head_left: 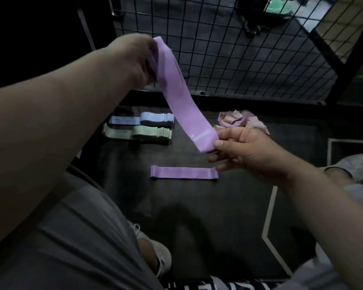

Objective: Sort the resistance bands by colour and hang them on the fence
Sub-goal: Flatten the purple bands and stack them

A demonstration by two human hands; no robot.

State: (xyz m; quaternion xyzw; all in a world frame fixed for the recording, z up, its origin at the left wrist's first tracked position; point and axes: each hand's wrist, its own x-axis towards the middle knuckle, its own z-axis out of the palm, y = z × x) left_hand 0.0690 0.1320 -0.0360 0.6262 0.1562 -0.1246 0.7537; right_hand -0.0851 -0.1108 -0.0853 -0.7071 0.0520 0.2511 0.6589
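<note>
A purple resistance band (177, 95) is stretched in the air between both hands. My left hand (134, 59) grips its upper end in front of the black wire fence (249, 49). My right hand (245, 151) pinches its lower end. Another purple band (183, 172) lies flat on the dark floor below. At the back left sit a stack of blue bands (147, 119) and a stack of green bands (138, 133). A loose heap of pink and purple bands (242, 120) lies behind my right hand.
The fence's bottom rail (260, 98) runs across the floor behind the stacks. My grey-clad legs and a white shoe (155, 252) fill the lower left. A white line (269, 216) marks the dark mat at the right.
</note>
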